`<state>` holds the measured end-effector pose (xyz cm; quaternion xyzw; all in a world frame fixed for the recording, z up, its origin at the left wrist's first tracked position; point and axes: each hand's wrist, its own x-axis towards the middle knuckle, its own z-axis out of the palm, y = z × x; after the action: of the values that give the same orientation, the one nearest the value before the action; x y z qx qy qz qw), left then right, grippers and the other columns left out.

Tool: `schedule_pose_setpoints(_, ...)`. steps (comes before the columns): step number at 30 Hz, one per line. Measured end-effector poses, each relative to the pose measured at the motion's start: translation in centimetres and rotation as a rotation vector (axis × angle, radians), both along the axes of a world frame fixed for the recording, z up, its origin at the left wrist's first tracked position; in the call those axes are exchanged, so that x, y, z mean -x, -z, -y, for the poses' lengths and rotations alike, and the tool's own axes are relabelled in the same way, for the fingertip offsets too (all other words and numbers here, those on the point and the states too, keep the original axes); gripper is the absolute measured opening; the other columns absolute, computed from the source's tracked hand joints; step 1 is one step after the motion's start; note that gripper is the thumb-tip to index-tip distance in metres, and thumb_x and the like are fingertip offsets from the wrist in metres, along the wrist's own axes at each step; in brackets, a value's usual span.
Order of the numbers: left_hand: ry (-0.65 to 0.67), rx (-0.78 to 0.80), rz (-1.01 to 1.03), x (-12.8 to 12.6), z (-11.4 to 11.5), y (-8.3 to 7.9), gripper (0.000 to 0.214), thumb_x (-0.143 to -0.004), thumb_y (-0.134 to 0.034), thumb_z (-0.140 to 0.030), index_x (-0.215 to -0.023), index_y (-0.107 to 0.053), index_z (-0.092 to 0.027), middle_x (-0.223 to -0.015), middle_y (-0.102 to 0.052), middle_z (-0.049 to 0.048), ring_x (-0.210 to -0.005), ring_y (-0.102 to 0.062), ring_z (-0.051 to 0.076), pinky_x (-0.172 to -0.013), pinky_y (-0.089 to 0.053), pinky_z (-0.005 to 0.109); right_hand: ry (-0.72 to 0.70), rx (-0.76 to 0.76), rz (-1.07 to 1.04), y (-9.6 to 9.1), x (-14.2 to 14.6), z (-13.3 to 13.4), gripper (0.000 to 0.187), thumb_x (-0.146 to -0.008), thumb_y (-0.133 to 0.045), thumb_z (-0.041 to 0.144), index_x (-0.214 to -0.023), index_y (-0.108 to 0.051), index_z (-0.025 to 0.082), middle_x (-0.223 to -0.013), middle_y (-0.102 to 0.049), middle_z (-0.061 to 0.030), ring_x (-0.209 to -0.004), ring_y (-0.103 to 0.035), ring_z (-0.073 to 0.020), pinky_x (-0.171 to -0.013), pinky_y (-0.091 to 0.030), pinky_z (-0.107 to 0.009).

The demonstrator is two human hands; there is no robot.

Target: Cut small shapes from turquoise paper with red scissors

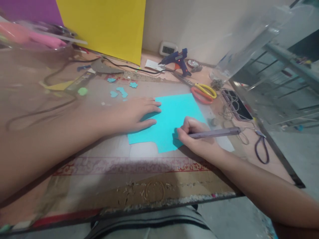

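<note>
A bright turquoise sheet of paper (178,113) lies on the table, with a notch cut from its lower left side. My left hand (143,114) rests flat on the sheet's left part, fingers stretched out. Pinched in my right hand (195,132) is a grey pen (216,132), slanted so its tip is by the lower right of the sheet; the tip itself is hidden by my fingers. Above my left hand lie small turquoise cutouts, among them a flower (133,85) and a heart (114,94).
A blue glue gun (175,60) stands at the back, near scissors (203,93) with yellow and orange handles. A phone (238,104) under a tangled cord lies at right. A yellow sheet (107,30) leans against the wall. The table's edge (271,142) runs along the right.
</note>
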<state>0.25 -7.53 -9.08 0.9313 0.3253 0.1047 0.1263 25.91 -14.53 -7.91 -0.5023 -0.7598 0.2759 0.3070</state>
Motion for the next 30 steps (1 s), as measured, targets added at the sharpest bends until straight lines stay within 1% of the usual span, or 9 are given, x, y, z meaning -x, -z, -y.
schedule_pose_setpoints(7,-0.002,0.011,-0.01,-0.09,0.02,-0.13,0.053,-0.102,-0.044,-0.049,-0.139,-0.061,-0.016,-0.158,-0.052,0.013,-0.149,-0.045,0.031,-0.124,-0.033,0.048,-0.01,0.016,-0.019,-0.32,0.08,0.1,0.029,-0.083,-0.058,0.023,-0.062,-0.038,0.025,-0.055,-0.039,0.0067,-0.052,-0.037,-0.0115,-0.052,-0.03,-0.027)
schedule_pose_setpoints(13,-0.008,0.005,-0.005,-0.07,0.07,-0.11,0.052,-0.102,-0.044,-0.05,-0.139,-0.061,-0.018,-0.159,-0.052,0.0113,-0.149,-0.045,0.03,-0.124,-0.033,0.046,0.053,0.02,-0.051,-0.39,-0.36,0.11,0.03,-0.084,-0.059,0.026,-0.062,-0.039,0.025,-0.055,-0.042,0.007,-0.051,-0.038,-0.0109,-0.05,-0.031,-0.026)
schedule_pose_setpoints(18,-0.007,0.009,-0.003,-0.06,0.03,-0.04,0.053,-0.102,-0.044,-0.05,-0.14,-0.061,-0.017,-0.159,-0.052,0.0117,-0.149,-0.045,0.03,-0.124,-0.033,0.047,0.007,0.034,-0.018,-0.2,-0.57,0.1,0.031,-0.085,-0.061,0.028,-0.063,-0.039,0.025,-0.055,-0.041,0.0076,-0.051,-0.038,-0.0105,-0.05,-0.031,-0.026)
schedule_pose_setpoints(23,-0.002,0.01,-0.001,-0.06,0.01,-0.1,0.053,-0.101,-0.044,-0.05,-0.139,-0.061,-0.017,-0.159,-0.052,0.0125,-0.149,-0.045,0.03,-0.124,-0.033,0.047,-0.003,0.049,-0.01,-0.12,-0.4,0.09,0.031,-0.086,-0.06,0.03,-0.063,-0.039,0.025,-0.054,-0.04,0.0079,-0.05,-0.036,-0.0103,-0.049,-0.029,-0.026)
schedule_pose_setpoints(30,-0.004,0.01,-0.006,-0.07,0.0,-0.17,0.052,-0.101,-0.044,-0.05,-0.139,-0.061,-0.018,-0.159,-0.052,0.0116,-0.149,-0.045,0.03,-0.124,-0.033,0.047,0.015,0.0,0.004,0.15,-0.55,-0.09,0.03,-0.085,-0.058,0.025,-0.063,-0.038,0.025,-0.056,-0.04,0.0072,-0.051,-0.037,-0.011,-0.05,-0.03,-0.026)
